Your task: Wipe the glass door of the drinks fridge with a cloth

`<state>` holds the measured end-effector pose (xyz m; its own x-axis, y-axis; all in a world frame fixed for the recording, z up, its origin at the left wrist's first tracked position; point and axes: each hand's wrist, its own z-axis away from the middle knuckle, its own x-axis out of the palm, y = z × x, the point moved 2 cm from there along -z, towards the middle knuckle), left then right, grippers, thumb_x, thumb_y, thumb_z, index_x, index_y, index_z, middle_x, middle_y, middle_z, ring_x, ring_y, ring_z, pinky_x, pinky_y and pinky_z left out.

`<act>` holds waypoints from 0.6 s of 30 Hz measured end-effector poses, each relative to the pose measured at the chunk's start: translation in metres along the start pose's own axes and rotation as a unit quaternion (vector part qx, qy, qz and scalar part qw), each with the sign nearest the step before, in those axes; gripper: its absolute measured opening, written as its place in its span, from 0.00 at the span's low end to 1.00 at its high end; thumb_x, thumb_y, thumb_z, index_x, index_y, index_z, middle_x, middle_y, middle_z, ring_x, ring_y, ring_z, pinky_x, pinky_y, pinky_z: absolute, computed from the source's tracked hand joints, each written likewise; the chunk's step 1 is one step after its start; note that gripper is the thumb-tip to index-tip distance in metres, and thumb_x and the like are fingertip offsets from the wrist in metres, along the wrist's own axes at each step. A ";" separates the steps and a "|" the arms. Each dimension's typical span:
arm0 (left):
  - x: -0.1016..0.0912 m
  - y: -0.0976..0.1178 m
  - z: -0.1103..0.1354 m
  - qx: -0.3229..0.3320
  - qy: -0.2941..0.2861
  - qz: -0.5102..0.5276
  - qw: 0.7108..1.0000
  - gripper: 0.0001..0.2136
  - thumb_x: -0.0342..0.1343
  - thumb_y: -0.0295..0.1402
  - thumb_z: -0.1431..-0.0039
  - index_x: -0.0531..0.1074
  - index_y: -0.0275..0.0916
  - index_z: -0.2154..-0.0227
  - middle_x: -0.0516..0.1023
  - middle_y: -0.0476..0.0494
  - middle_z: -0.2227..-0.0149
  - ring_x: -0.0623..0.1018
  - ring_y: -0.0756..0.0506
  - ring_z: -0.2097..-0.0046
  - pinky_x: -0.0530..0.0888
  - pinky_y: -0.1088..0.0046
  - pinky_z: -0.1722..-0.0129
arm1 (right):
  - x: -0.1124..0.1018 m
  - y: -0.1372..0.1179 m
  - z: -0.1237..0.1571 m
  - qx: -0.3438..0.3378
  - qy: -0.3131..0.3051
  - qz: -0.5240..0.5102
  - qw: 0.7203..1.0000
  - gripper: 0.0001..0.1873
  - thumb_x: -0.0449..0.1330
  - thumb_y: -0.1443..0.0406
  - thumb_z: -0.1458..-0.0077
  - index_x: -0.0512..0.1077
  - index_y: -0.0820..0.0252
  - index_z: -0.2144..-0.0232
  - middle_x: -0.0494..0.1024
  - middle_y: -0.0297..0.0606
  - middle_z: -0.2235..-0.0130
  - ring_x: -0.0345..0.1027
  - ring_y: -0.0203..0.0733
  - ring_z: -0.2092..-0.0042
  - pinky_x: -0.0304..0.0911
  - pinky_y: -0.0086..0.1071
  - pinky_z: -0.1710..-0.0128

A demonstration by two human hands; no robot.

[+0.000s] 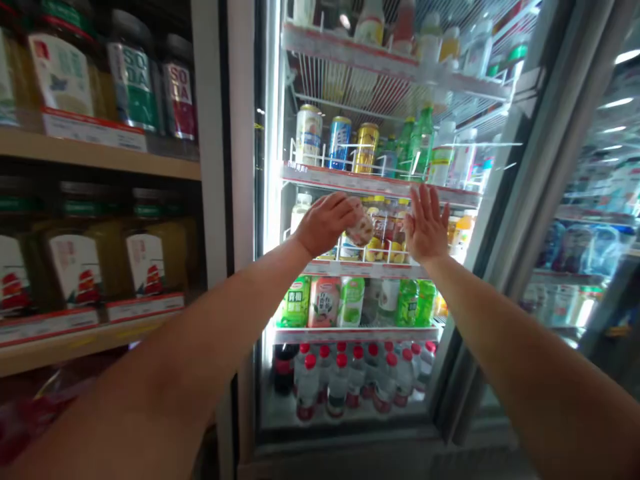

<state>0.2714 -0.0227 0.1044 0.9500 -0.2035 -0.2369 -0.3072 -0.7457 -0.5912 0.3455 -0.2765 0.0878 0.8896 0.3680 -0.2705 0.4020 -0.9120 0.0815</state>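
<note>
My left hand [327, 223] is closed around a crumpled, pale cloth [361, 225] with reddish-brown spots. It is raised in front of the glass door [345, 393] of a lit drinks fridge, at the height of a middle shelf. Whether the cloth touches the glass I cannot tell. Further right, at a similar height, my right hand [427, 225] is held up with its fingers extended and nothing in it. Its palm faces the door, and contact with the pane is unclear. Behind the hands stand yellow-capped bottles [380, 227], partly hidden.
Inside the fridge are drink cans [340, 143], green cartons [295, 303] and several red-capped bottles [340, 383]. A wooden shelf [100, 155] with large juice bottles [83, 250] stands at left. A grey metal door frame [543, 160] borders the right side.
</note>
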 end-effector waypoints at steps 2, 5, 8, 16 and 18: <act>0.004 0.021 0.015 -0.002 0.015 0.020 1.000 0.16 0.50 0.27 0.33 0.71 0.38 0.44 0.71 0.39 0.38 0.66 0.35 0.34 0.69 0.51 0.35 | 0.003 -0.002 0.001 0.006 0.011 0.008 1.000 0.31 0.39 0.57 0.29 0.48 0.52 0.27 0.45 0.36 0.26 0.36 0.49 0.25 0.40 0.60 0.27; 0.010 0.042 0.025 0.013 -0.007 0.024 1.000 0.18 0.54 0.34 0.33 0.71 0.31 0.44 0.66 0.32 0.35 0.59 0.30 0.30 0.62 0.46 0.30 | 0.005 -0.005 0.002 0.002 0.035 0.009 0.999 0.31 0.40 0.57 0.29 0.50 0.53 0.27 0.48 0.36 0.26 0.38 0.48 0.25 0.40 0.57 0.27; 0.010 0.037 0.014 0.035 -0.026 0.008 0.999 0.21 0.52 0.29 0.31 0.66 0.32 0.38 0.62 0.34 0.31 0.56 0.33 0.28 0.58 0.49 0.28 | 0.006 -0.005 0.004 0.001 0.050 0.005 0.999 0.30 0.41 0.57 0.29 0.53 0.53 0.28 0.50 0.37 0.27 0.40 0.47 0.25 0.41 0.55 0.27; 0.006 0.002 -0.020 -0.157 0.131 -0.034 0.978 0.22 0.46 0.24 0.33 0.65 0.33 0.37 0.61 0.31 0.32 0.58 0.33 0.29 0.58 0.47 0.29 | 0.007 -0.004 0.006 -0.008 0.075 -0.004 0.997 0.30 0.42 0.59 0.30 0.55 0.54 0.29 0.53 0.38 0.28 0.43 0.45 0.26 0.43 0.53 0.27; 0.010 0.009 -0.022 -0.085 0.079 -0.016 0.993 0.20 0.46 0.26 0.32 0.67 0.32 0.39 0.65 0.31 0.34 0.59 0.34 0.29 0.60 0.49 0.30 | 0.008 -0.003 0.006 -0.008 0.076 -0.004 0.997 0.30 0.42 0.59 0.30 0.55 0.54 0.29 0.53 0.37 0.28 0.43 0.45 0.26 0.43 0.52 0.27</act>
<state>0.2796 -0.0455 0.1138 0.9605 -0.2641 -0.0882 -0.2747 -0.8472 -0.4547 0.3498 -0.2716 0.0793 0.9085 0.3993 -0.1231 0.4114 -0.9065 0.0954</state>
